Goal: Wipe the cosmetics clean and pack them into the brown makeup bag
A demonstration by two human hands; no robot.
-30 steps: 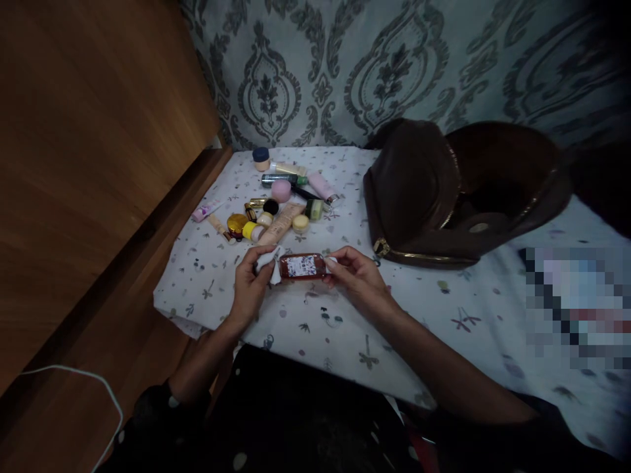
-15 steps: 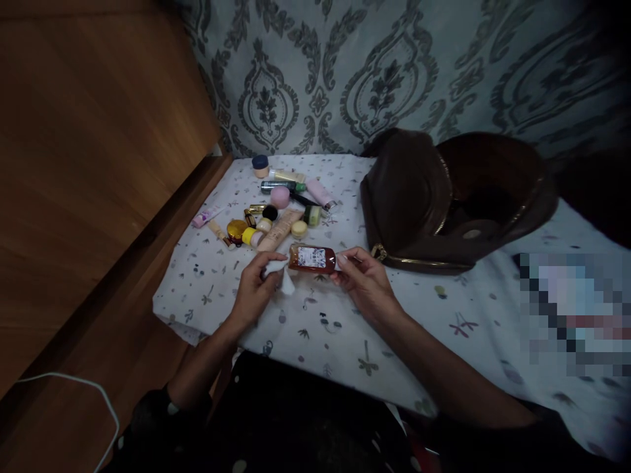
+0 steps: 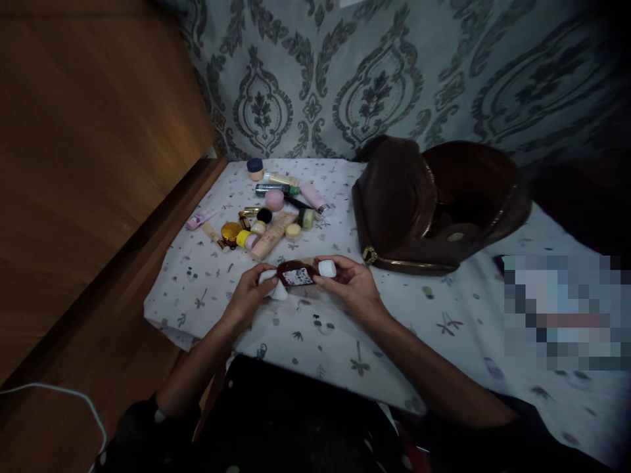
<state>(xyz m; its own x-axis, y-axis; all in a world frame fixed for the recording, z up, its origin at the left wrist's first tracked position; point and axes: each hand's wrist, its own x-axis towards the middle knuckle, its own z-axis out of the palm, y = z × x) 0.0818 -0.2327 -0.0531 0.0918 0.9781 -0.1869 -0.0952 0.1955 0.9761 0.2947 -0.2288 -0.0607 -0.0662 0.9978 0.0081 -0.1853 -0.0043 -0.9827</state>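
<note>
A small bottle of reddish-brown liquid with a patterned label is held on its side above the patterned cloth. My right hand is closed around its neck end, where the white cap shows. Folded in my left hand is a white tissue, pressed against the bottle's base end. Just beyond the hands lie a beige tube, a small cream-lidded jar and a yellow-capped container.
More cosmetics lie at the back left, among them a pink round jar and a dark-lidded jar. A brown leather bag stands unzipped on the right. A wooden panel borders the left side, and a pale cable hangs below it.
The bottle has been turned and tilted, so its white cap now faces up by my right fingers. The tissue has come up against the base end. The view has shifted slightly.
</note>
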